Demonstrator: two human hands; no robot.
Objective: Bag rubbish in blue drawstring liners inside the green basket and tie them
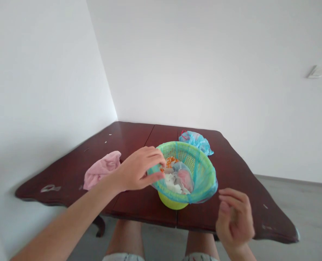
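Observation:
A green plastic basket [172, 204] with perforated sides stands near the table's front edge. Thin blue translucent plastic film [208, 177], like a bag liner, lies over its rim and inside. In it are crumpled white paper [173, 184], orange-patterned wrapping [171, 162] and a clear bag with something pink [184, 179]. My left hand [143, 168] reaches over the basket's left rim, thumb and fingers apart, nothing visible between them. Right of the basket, my right hand [234, 217] hovers with curled fingers and the thumb close against them. I see nothing in it.
A pink cloth [102, 169] lies left of the basket, partly behind my left forearm. Behind the basket rests a tied blue plastic bag [196, 140] with red strings. White scraps and a clear plastic piece [50, 188] lie on the dark wooden table [133, 136]. Walls stand behind and left.

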